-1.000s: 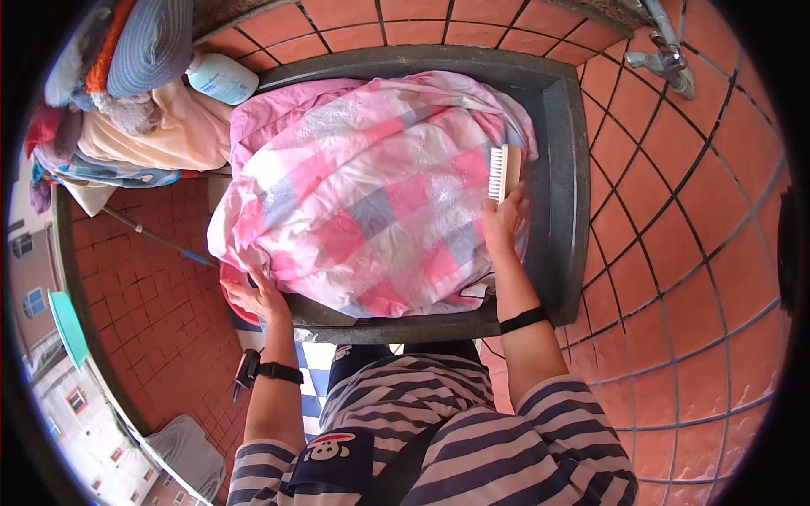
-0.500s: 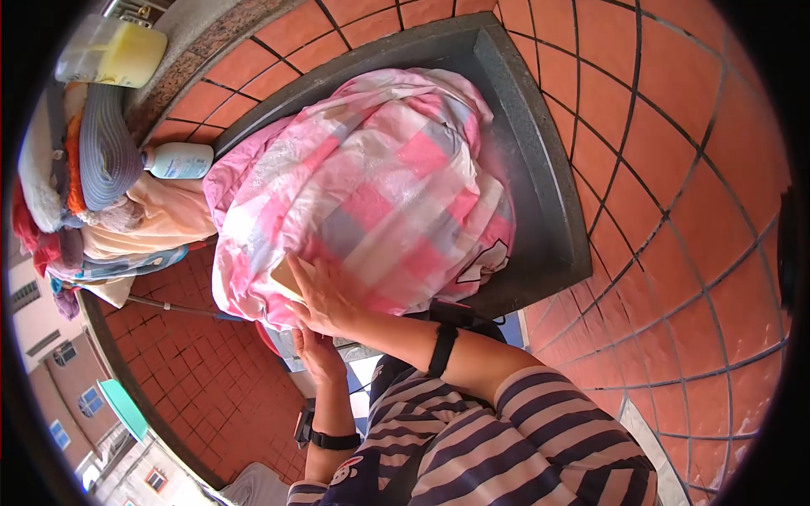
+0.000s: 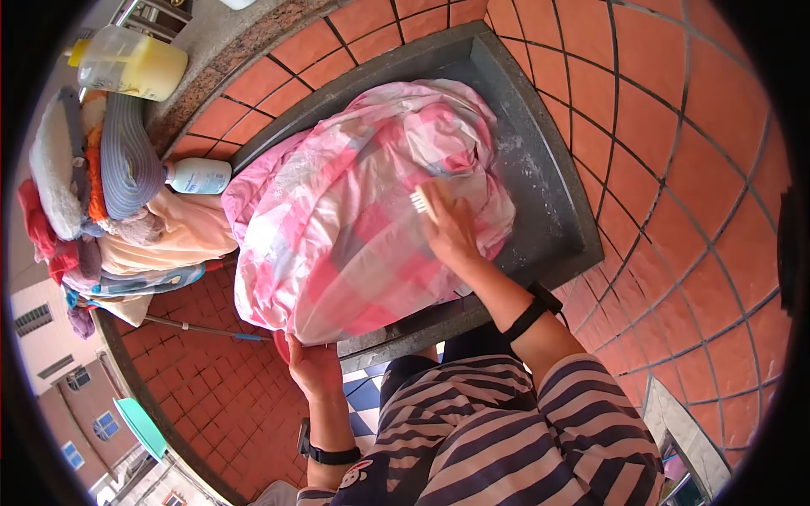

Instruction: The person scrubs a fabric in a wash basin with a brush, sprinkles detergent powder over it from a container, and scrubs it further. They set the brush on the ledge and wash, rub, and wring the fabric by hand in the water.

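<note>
Head view: checked cloth (image 3: 337,270), pink, white and grey, lies heaped in the dark sink (image 3: 531,185), covering most of it; sink floor bare along the right side, with white smears on it. Right hand (image 3: 457,234) over the right-hand part of the cloth, fingers bent and closed round the wooden body of a brush (image 3: 430,196). Brush tilted, white bristles facing left in view; firmness of its contact with the cloth cannot be told. Left hand (image 3: 315,369) at the near left corner of the cloth, just outside the sink's near edge; cloth drawn to a point there, a long crease running up from it. Left fingers narrow, holding the cloth's edge, tips partly hidden. Red object (image 3: 281,344) beside these fingers, mostly covered, kind unclear. Dark band on each wrist. Beyond the sink's left end: pile (image 3: 173,232) of mixed fabrics, pale peach, blue, orange and red, with a ribbed blue-grey piece on top. White bottle (image 3: 202,176) between pile and sink, near the sink's far left corner, cap toward the pile. Ledge (image 3: 240,46) with speckled stone edge at upper left; near it a clear container (image 3: 139,64), yellow cap, pale yellow contents. Orange tiled wall (image 3: 666,219) along the right. Thin pole (image 3: 207,330) below the pile, near the left hand, over red paving.
</note>
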The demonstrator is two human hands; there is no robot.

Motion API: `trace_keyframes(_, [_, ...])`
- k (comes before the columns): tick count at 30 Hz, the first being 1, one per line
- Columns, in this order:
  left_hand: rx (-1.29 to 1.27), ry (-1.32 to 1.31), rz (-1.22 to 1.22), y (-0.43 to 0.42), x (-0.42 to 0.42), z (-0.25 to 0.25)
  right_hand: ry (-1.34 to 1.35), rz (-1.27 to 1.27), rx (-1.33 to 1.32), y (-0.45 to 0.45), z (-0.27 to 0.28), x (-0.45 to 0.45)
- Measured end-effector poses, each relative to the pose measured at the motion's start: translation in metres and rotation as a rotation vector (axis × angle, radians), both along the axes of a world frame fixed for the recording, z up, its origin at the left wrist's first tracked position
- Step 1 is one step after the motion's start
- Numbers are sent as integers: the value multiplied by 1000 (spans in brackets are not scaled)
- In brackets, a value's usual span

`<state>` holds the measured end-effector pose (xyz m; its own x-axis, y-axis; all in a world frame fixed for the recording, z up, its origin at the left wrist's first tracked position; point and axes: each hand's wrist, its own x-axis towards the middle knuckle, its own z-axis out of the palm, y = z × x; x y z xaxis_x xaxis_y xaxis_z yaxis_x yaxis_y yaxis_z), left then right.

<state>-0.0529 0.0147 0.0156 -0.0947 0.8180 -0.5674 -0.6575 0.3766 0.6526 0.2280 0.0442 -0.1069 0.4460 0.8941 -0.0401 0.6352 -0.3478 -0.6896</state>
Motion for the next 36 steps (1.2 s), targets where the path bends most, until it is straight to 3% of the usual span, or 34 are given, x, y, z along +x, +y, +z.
trace_keyframes(2, [-53,-106,-19,7,-2,-3,266,296,355,-13,45,-100])
trace_keyframes(3, [-107,-213,-26,11,-5,-5,262,281,356,-18,42,-101])
trace_keyframes(4, [-140,-80,84,15,-10,-5,160,394,354,-24,33,-100])
trace_keyframes(5, [-197,-242,0,21,-2,21,53,510,352,-29,19,-97])
trace_keyframes(6, [-182,-221,33,23,-3,34,-56,630,346,-35,4,-90])
trace_keyframes(8, [-134,-151,76,22,-17,52,-307,498,-8,-43,-51,19])
trace_keyframes(9, [-126,-157,74,25,-21,50,-256,463,-190,-42,-55,58])
trace_keyframes(10, [-72,-250,4,23,-26,45,-621,331,-54,-45,-65,79])
trace_keyframes(11, [-27,-334,-70,19,-36,40,-614,335,-60,-44,-51,74])
trace_keyframes(13, [44,-391,-61,25,-45,31,-263,-86,-334,-25,-23,63])
trace_keyframes(14, [3,-303,-49,28,-36,40,-235,-122,-131,-20,-17,36])
trace_keyframes(16, [-59,-218,-6,30,-24,51,152,54,124,-17,27,-49])
trace_keyframes(19, [-116,-158,-23,30,-24,66,346,568,496,-37,67,-143])
trace_keyframes(21, [-97,-116,-5,33,-38,89,273,568,398,-33,9,-118])
trace_keyframes(23, [1,-108,-21,32,-61,115,-155,477,-167,-30,-32,-11])
trace_keyframes(24, [117,-151,-123,35,-73,120,-287,423,-199,-37,-48,33])
trace_keyframes(25, [235,-193,-217,37,-83,124,-471,410,-307,-36,-50,68])
trace_keyframes(28, [238,-100,-48,55,-81,149,-443,193,-461,-23,-18,81])
trace_keyframes(30, [324,-148,-110,66,-103,134,-51,-78,-110,-10,6,19])
trace_keyframes(31, [401,-190,-176,70,-109,129,-73,-70,156,-8,1,-28])
trace_keyframes(32, [386,-139,-151,68,-97,133,131,43,435,-8,38,-70])
trace_keyframes(33, [384,-131,-153,69,-96,135,275,186,451,-18,69,-116])
trace_keyframes(35, [457,-260,-302,69,-97,140,278,450,611,-25,90,-158])
trace_keyframes(36, [461,-257,-308,70,-101,148,169,493,551,-19,58,-154])
